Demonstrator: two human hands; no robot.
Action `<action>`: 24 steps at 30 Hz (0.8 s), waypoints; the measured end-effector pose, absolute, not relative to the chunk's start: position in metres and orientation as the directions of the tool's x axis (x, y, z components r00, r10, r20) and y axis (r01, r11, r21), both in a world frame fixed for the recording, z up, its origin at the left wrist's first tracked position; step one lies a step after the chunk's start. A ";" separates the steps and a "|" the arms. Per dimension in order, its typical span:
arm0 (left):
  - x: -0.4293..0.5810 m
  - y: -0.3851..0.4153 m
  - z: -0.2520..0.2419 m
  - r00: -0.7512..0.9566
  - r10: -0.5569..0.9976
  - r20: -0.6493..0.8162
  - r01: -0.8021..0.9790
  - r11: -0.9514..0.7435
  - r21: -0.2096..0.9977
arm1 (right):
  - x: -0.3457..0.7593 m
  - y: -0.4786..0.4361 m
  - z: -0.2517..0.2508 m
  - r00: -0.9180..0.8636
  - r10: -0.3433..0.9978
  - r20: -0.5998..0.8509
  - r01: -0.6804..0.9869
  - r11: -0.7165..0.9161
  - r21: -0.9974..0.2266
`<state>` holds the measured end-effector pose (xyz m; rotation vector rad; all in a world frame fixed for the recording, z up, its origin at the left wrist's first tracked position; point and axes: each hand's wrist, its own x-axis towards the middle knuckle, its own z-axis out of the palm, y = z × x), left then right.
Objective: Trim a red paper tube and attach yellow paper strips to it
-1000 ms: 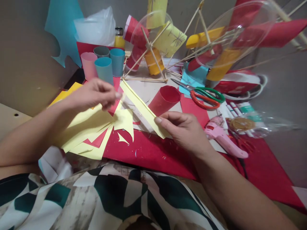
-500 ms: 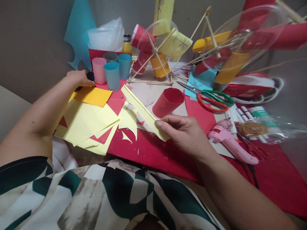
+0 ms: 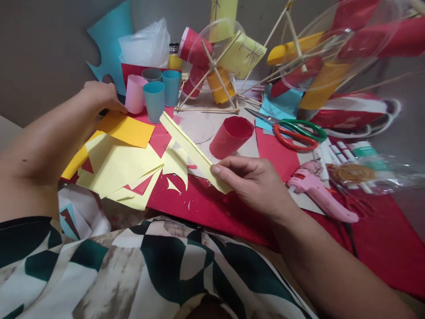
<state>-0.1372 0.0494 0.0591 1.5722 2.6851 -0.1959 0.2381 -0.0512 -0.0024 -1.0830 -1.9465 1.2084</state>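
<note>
Far left by the pink cup (image 3: pixel 135 94), left hand (image 3: pixel 99 95) has wandered off, curled over something dark (grip unclear), so only right hand (image 3: pixel 252 181) pinches the yellow strip (image 3: pixel 186 141).

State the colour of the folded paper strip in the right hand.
Folded paper strip: pale yellow, head view.
</note>
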 end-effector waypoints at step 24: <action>-0.118 -0.088 0.103 -0.535 0.841 -0.080 0.843 0.538 0.028 | 0.241 -0.062 -0.006 -0.542 0.830 0.128 0.315 0.342 -0.885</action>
